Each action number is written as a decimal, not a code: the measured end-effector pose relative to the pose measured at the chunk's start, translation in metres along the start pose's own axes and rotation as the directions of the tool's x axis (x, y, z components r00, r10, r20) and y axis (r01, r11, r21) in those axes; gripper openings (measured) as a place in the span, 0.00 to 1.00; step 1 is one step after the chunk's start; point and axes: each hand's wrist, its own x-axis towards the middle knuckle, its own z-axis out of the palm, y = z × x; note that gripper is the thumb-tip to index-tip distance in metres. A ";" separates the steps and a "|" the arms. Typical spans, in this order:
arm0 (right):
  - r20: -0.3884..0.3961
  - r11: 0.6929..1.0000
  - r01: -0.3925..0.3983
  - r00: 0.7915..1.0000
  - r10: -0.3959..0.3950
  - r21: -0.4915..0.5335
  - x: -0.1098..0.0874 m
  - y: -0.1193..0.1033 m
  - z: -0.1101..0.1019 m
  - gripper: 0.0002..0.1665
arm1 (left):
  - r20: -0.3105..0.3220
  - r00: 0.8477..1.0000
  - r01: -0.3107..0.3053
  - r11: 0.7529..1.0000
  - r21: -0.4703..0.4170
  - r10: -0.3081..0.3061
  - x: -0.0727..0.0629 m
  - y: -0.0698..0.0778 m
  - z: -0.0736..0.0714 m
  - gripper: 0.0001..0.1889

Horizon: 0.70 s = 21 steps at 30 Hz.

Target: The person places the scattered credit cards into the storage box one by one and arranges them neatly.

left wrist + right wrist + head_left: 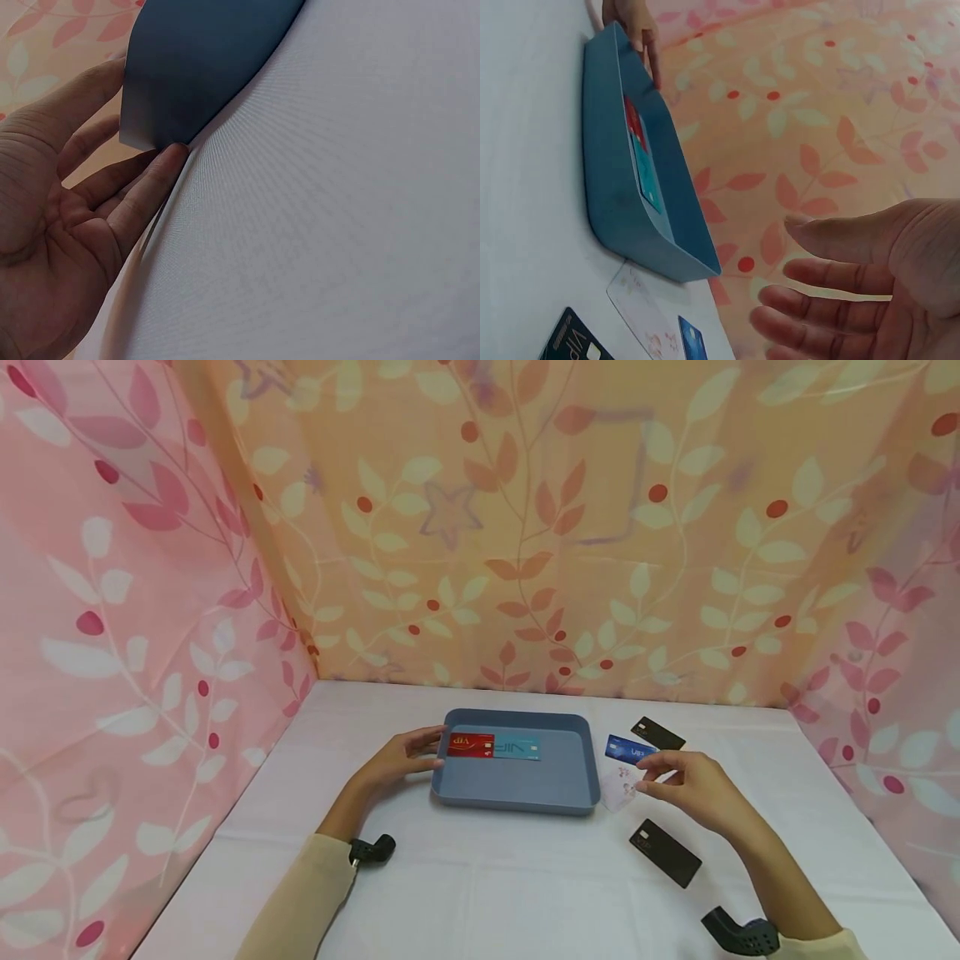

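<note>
A blue-grey tray (pixel 517 792) lies on the white table. Inside it, toward the far left, a red VIP card (pixel 471 745) sits end to end with a light blue card (pixel 517 747). My left hand (pixel 401 756) touches the tray's left end, fingers lightly spread; the left wrist view shows its fingertips at the tray wall (pixel 202 67). Right of the tray, my right hand (pixel 693 785) hovers over the cards with nothing between thumb and fingers. By its fingertips are a blue VIP card (pixel 627 749), partly hidden, and a pale card with pink flowers (pixel 618 787).
A black card (pixel 658 732) lies behind the blue one. Nearer the front is another black card (pixel 665 853). Flowered curtains (pixel 525 527) stand along the back and sides of the table. Each wrist wears a small black camera (pixel 372 849).
</note>
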 end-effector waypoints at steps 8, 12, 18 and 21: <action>0.076 0.998 -0.066 0.995 0.066 -0.004 -0.008 0.020 -0.006 0.23 | 0.000 1.000 -0.011 1.000 0.018 0.011 0.001 -0.001 -0.002 0.38; 0.098 0.996 -0.085 0.992 0.085 -0.013 -0.010 0.026 -0.006 0.24 | -0.002 1.000 -0.006 1.000 0.014 0.006 0.000 -0.001 -0.001 0.38; 0.128 0.996 -0.085 0.988 0.086 -0.013 -0.010 0.036 -0.004 0.22 | -0.001 1.000 -0.011 1.000 0.012 0.011 0.000 -0.002 -0.001 0.37; 0.147 0.996 -0.093 0.985 0.094 -0.015 -0.011 0.042 -0.003 0.21 | -0.001 1.000 -0.018 1.000 0.012 0.018 0.001 -0.002 0.000 0.38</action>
